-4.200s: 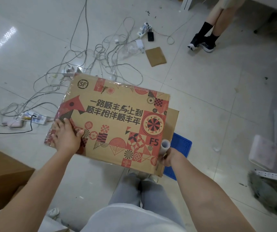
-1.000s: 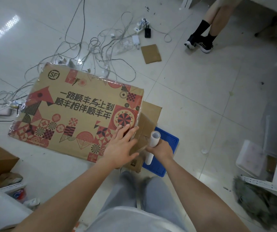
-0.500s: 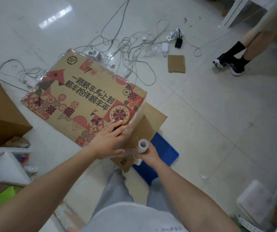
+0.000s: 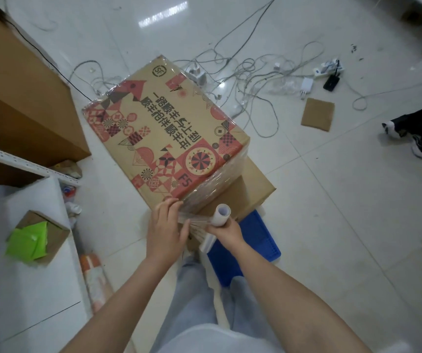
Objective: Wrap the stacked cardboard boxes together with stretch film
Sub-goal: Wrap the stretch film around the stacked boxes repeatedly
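White floor tiles (image 4: 332, 200) strewn with loose cables (image 4: 255, 72) surround your work, and the scene has swung round since a second ago: you have stepped to the corner of the stacked cardboard boxes (image 4: 164, 133), which stand on a blue crate (image 4: 263, 238) in front of your legs. Clear stretch film (image 4: 212, 184) already covers the near side, so in my judgement another pass round is beginning. Your left hand (image 4: 165, 230), moved off the printed top, now rests flat with straight fingers on the near corner, pinning the film. Your right hand (image 4: 226, 231) is wrapped round the film roll (image 4: 217, 220), upright just beside the corner, a short web stretched between.
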The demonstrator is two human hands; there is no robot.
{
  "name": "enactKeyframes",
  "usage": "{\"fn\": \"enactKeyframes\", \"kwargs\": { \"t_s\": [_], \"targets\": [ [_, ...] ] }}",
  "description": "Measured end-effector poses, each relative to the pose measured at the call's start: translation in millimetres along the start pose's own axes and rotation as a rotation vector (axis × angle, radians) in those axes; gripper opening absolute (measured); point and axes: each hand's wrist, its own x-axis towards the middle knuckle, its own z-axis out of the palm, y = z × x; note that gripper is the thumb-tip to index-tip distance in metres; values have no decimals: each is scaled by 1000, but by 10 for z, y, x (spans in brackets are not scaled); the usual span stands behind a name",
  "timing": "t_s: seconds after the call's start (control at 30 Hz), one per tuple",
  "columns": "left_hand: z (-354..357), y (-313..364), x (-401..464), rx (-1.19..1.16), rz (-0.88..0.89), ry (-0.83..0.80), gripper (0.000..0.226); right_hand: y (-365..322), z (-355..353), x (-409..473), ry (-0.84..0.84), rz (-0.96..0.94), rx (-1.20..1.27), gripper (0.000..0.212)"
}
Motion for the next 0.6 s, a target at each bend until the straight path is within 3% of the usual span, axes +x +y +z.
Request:
{"fn": "enactKeyframes", "kwargs": {
  "t_s": [0.2,0.37,0.6],
  "targets": [
    [93,-311,537,168,466,-117,42,9,2,10,36,-16,89,36],
    [113,-317,772,243,941,-144,26,32,29,-12,224,-28,-65,45],
    [144,-311,762,327,921,-314,29,20,68,-31,219,-150,-43,28]
  ]
}}
